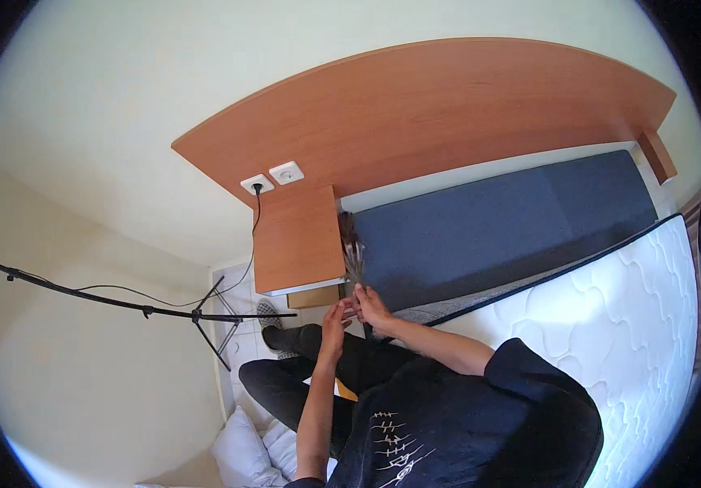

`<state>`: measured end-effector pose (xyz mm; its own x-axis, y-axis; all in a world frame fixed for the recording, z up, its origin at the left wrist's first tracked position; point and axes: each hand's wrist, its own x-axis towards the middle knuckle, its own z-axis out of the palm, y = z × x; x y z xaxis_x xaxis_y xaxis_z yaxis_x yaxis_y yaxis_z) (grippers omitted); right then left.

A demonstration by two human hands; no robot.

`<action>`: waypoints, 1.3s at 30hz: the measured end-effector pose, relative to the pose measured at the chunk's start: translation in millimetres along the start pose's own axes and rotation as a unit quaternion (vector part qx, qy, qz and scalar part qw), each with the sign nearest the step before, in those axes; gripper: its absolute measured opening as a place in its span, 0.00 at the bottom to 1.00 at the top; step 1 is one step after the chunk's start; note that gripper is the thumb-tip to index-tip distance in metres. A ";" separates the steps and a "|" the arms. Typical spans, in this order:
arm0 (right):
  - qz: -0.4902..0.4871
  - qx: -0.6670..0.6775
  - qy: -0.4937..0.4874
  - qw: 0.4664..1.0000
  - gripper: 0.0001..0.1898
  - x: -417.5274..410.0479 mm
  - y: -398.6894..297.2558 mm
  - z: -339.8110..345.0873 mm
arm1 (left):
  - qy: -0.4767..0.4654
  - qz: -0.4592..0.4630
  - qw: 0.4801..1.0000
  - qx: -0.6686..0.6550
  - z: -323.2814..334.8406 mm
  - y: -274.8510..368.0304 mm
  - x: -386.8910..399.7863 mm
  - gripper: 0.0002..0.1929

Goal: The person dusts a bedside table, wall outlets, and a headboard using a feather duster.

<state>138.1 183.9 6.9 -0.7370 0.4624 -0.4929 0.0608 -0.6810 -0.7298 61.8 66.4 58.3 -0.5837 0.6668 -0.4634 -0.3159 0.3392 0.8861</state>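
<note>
A feather duster (pixel 355 259) with dark brown and grey feathers reaches into the gap between the wooden nightstand (pixel 298 244) and the blue-grey bed base (pixel 497 219). My right hand (pixel 373 309) grips its lower end, feathers pointing away from me. Close against it on the left, my left hand (pixel 333 323) has bent fingers that meet or overlap those of the right; whether it also holds the duster is unclear. A white quilted mattress (pixel 570 323) lies shifted and tilted over the near side of the base.
A curved wooden headboard (pixel 448 110) spans the wall, with a plug in one white socket (pixel 257 184). At left a black stand (pixel 143 308) with tripod legs crosses the view, its cable trailing to the plug. White pillows (pixel 244 448) lie at bottom left.
</note>
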 end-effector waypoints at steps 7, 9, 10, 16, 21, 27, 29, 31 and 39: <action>0.028 -0.004 0.046 0.999 0.27 34.2 -29.4 -5.7 | -0.009 0.007 1.000 -0.003 -6.2 -5.1 3.4 0.27; -0.005 -0.031 0.038 0.999 0.27 42.6 -33.7 -5.4 | -0.010 0.016 1.000 -0.004 -6.9 -6.0 3.8 0.27; -0.039 -0.056 0.031 0.997 0.26 46.5 -38.4 -2.7 | -0.008 0.011 1.000 -0.002 -7.2 -7.0 3.9 0.27; -0.070 -0.059 0.030 0.995 0.22 64.3 -66.3 1.3 | -0.004 0.012 1.000 -0.010 -10.4 -13.5 5.3 0.26; -0.037 -0.010 -0.001 0.999 0.21 59.1 -79.5 -1.7 | 0.006 0.012 0.999 -0.030 -14.3 -18.8 7.5 0.24; -0.048 -0.078 -0.046 0.995 0.20 37.9 -90.7 -9.6 | 0.003 0.007 1.000 -0.027 -9.8 -18.7 7.4 0.23; -0.055 -0.119 -0.041 0.991 0.20 34.5 -90.1 -15.0 | 0.003 0.024 0.999 -0.032 -6.8 -19.9 7.7 0.20; -0.015 -0.136 -0.096 0.986 0.23 32.9 -90.3 -22.2 | 0.007 0.023 0.999 -0.035 -2.8 -22.8 9.1 0.20; -0.048 -0.242 -0.050 0.968 0.22 18.7 -87.0 -26.0 | 0.001 0.011 0.998 -0.054 -1.9 -31.9 9.0 0.22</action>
<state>136.5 266.5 48.8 -0.8152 0.4361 -0.3812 0.2796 -0.2801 -0.9183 65.2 60.4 25.9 -0.5927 0.6719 -0.4441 -0.3816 0.2513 0.8895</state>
